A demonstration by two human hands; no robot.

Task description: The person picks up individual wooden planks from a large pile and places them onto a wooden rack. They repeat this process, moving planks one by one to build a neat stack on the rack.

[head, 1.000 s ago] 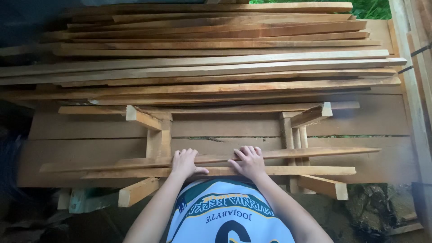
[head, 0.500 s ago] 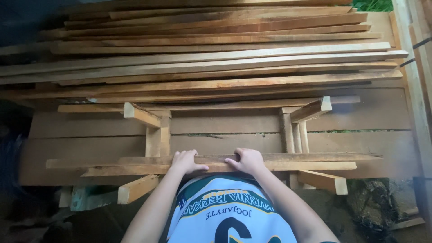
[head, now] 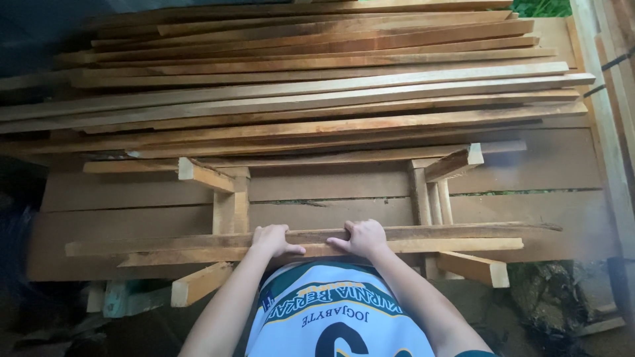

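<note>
Both hands, left hand (head: 272, 239) and right hand (head: 362, 238), now curl over slats (head: 165, 246).

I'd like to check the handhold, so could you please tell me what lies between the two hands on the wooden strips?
In the head view, only a short bare stretch of the wooden strips lies between the left hand and right hand.

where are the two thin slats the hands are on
In the head view, the two thin slats lie low centre across the wooden trestle, under the left hand and right hand, before the plank stack.
</note>
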